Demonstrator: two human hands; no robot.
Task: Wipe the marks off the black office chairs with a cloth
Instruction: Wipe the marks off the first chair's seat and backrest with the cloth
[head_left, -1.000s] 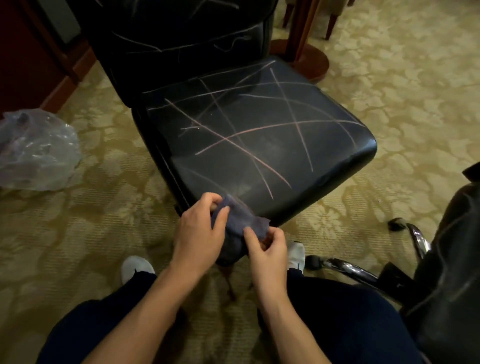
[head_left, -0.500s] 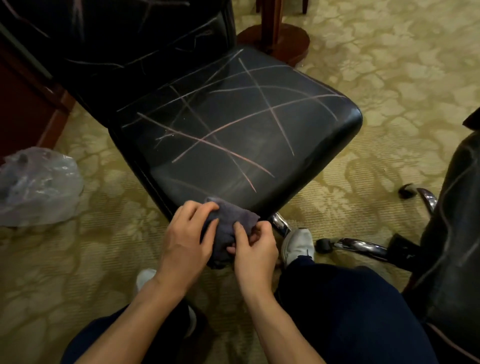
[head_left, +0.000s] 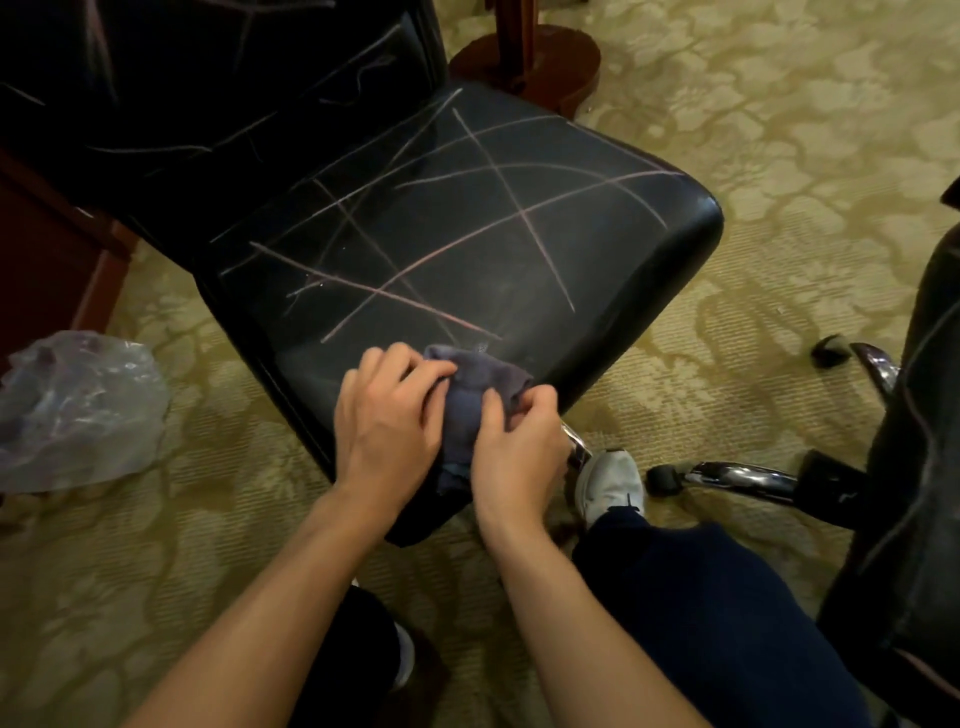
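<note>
Two black office chairs in shot: the main chair (head_left: 467, 249) fills the middle with its seat facing the camera, and a second chair (head_left: 919, 467) pokes in at the right edge, mostly just its dark side and chrome legs (head_left: 737, 475). One cloth (head_left: 467, 400), dark blue and bunched up, sits at the near edge of the main seat. Two hands are on it. One crumpled plastic bag (head_left: 78, 410) lies on the patterned carpet (head_left: 779, 130) to the left, and one round wooden base (head_left: 524, 52) stands at the far side behind the seat.

Pale chalky marks (head_left: 519, 208) criss-cross the seat, roughly ten lines, plus a few more on the backrest at far left. The near strip of seat by the cloth looks free of lines.

Open carpet stretches right and far right of the seat. The near right is tighter, with a white shoe (head_left: 610, 483) and the second chair's legs close by. Dark wooden furniture crowds the far left.

The left hand (head_left: 389, 421) has its fingers curled over the cloth's left side, and the right hand (head_left: 519, 441) pinches the right side between thumb and curled fingers. Both forearms reach in from the near edge, wrists close together.
</note>
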